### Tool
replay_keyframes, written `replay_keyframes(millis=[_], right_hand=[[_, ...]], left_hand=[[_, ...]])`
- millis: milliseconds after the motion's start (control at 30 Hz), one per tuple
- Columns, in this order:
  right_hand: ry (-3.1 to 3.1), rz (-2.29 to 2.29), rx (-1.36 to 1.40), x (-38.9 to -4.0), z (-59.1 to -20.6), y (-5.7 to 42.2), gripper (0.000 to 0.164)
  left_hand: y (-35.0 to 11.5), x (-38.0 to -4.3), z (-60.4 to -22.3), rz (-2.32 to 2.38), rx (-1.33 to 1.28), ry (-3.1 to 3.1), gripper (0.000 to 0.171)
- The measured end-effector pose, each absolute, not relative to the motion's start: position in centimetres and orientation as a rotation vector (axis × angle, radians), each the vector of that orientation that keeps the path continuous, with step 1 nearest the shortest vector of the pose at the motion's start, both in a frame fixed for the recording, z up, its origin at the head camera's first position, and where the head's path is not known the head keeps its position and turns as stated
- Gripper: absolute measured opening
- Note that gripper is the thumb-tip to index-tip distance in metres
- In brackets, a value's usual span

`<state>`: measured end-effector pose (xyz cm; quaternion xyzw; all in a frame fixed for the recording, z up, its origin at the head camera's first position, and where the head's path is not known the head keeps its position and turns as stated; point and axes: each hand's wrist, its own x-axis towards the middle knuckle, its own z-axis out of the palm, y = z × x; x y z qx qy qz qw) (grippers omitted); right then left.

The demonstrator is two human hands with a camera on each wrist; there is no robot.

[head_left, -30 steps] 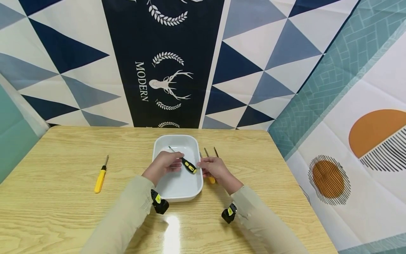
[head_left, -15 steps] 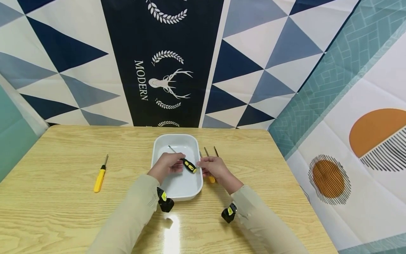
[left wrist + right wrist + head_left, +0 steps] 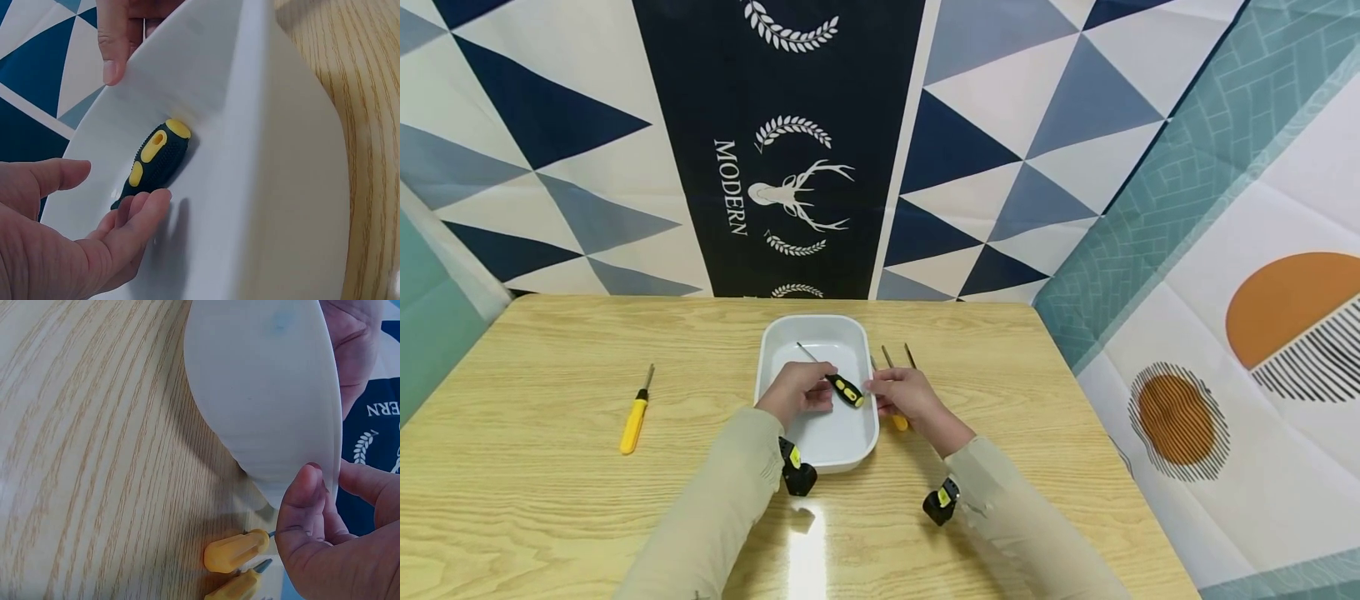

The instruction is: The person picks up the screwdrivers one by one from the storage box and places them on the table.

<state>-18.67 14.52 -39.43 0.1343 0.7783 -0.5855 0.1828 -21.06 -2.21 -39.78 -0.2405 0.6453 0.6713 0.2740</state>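
Observation:
A screwdriver with a black and yellow handle lies in a white rectangular tray, its shaft pointing to the far left. Over the tray is my left hand. In the left wrist view the thumb stands apart from the loosely bent fingers, which lie beside the neck of the screwdriver handle; whether they touch it I cannot tell. My right hand pinches the tray's right rim, thumb on the inner side and fingers outside. Just under that hand, yellow-handled screwdrivers lie on the table, partly hidden.
Another yellow screwdriver lies alone on the left of the wooden table. Screwdriver shafts show beyond the right hand. Patterned cloth hangs behind the table's far edge.
My left wrist and forearm have shifted slightly to the right and forward. The right hand keeps its pinch on the rim. The screwdriver stays in the tray.

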Motion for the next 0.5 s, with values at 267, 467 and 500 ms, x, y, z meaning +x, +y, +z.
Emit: replay_keyframes(millis=[267, 467, 500], right_hand=[[2.188, -1.657, 0.399, -18.91, -39.79, 14.60, 0.027], [2.188, -1.656, 0.389, -18.88, -39.89, 14.66, 0.027], [2.188, -1.657, 0.387, -18.87, -39.90, 14.66, 0.027]], left_hand=[[-2.01, -21.26, -39.84, 1.761, -0.679, 1.757, 0.035], [-1.80, -21.42, -40.11, 1.757, -0.688, 1.760, 0.035], [-1.72, -21.45, -40.13, 1.758, -0.686, 1.760, 0.034]])
